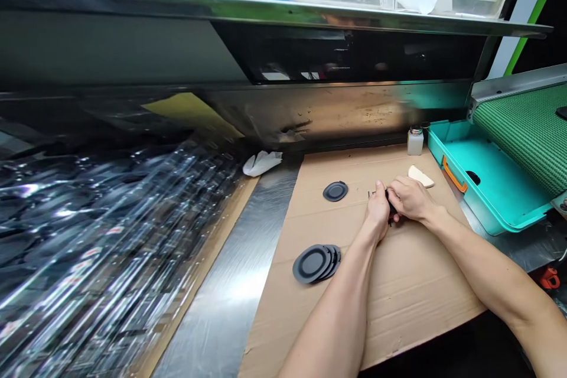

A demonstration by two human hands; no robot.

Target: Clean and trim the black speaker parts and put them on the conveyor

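Observation:
My left hand (378, 208) and my right hand (408, 197) meet above the cardboard sheet (411, 283). Both have their fingers closed around a small black part (390, 204), mostly hidden between them. To the left of my hands a single dark round disc (335, 191) lies flat on the cardboard. Nearer to me, several similar discs (312, 264) overlap in a fanned pile beside my left forearm. Just behind my right hand is a cream-coloured pad (420, 176).
Stacked clear plastic trays (110, 248) fill the left side. White crumpled tissue (262, 163) lies beside them. A small bottle (415, 140) stands at the back, near a turquoise bin (500, 171) holding a black piece. A green conveyor belt (531, 124) is on the right.

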